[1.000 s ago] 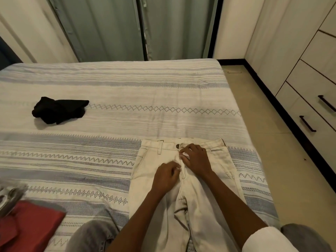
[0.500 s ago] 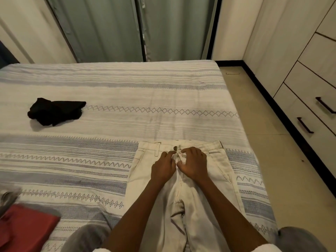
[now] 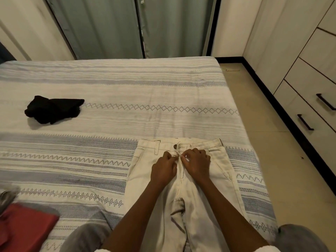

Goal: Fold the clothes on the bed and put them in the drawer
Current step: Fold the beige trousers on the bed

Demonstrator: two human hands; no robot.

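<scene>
The cream trousers lie flat on the near right part of the bed, waistband toward the far side, legs running back toward the person. Over the last second both hands have crept up the fly: a second ago they sat lower on the front panel, the left one well below the waistband; now the left hand and right hand meet just under the waistband button. Each grip is pressed together, pinching the fly edges of the trousers, the left holding the left edge, the right pulling the other side across. Whether a zip tab sits between the fingers is too small to tell.

That climb suggests the fly is being closed or squared up before any fold is made, so the folding of this garment has not yet begun. The button looks undone or at least uncovered, and may be next.

A crumpled black garment waits on the far left of the bed, and a red cloth sits at the near left corner. The drawers stand shut along the right wall, well apart from the bed, so most of the task remains.
</scene>
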